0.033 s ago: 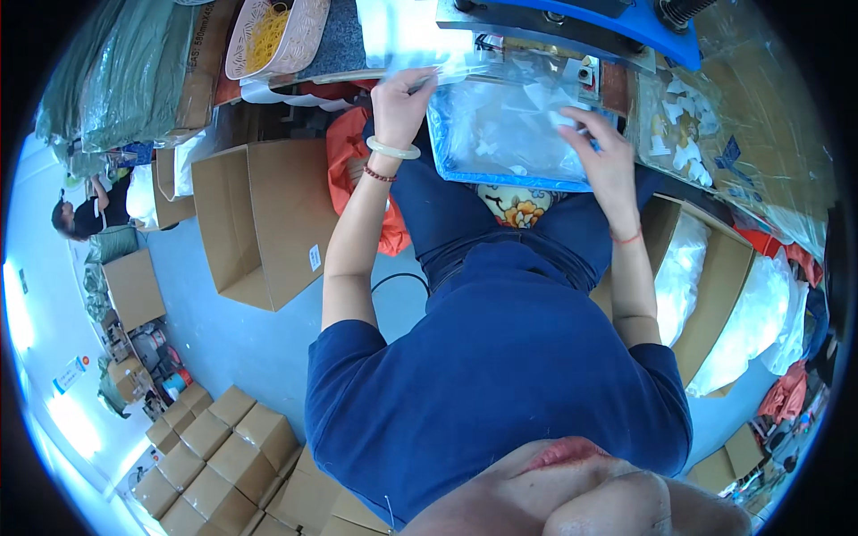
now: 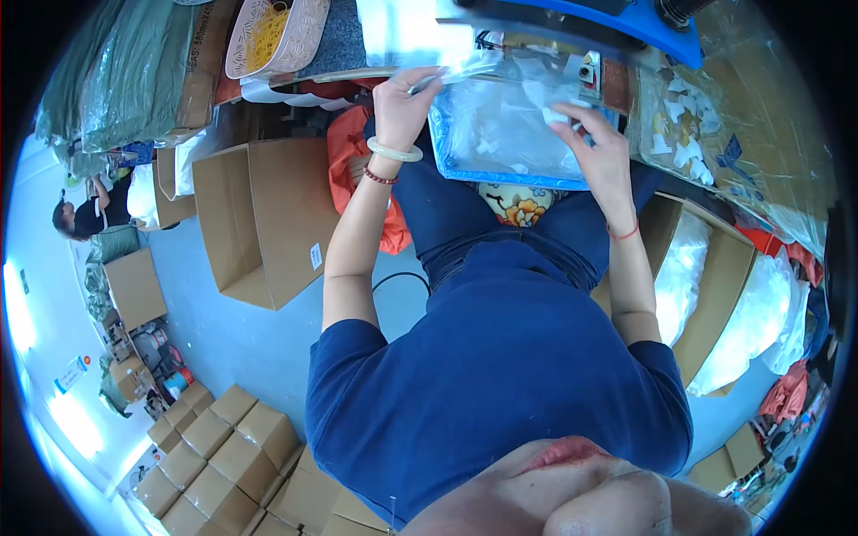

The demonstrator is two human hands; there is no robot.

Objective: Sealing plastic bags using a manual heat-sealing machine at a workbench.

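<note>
My left hand (image 2: 404, 112) pinches the near edge of a thin transparent plastic sheet or bag (image 2: 472, 66) at the table's front edge. To its right, my right hand (image 2: 601, 152) has thumb and index finger together on a small whitish scrap of film (image 2: 554, 115). The scrap is above a blue-rimmed tray (image 2: 514, 178) lined with plastic and holding loose film pieces. Just beyond both hands stands a blue and black machine (image 2: 590, 18), its lower bar blurred. Whether the sheet passes under that bar, I cannot tell.
A white basket of yellow rubber bands (image 2: 268, 40) stands at the far left. An open cardboard box (image 2: 268, 219) is on the floor by my left arm. White scraps (image 2: 688, 134) lie on the right of the table. Stacked cartons (image 2: 232, 447) and another person (image 2: 89, 210) are at left.
The machine's bar has shifted and is now blurred. My right hand has moved slightly left with the scrap. My left hand and the sheet have shifted a little to the right.
</note>
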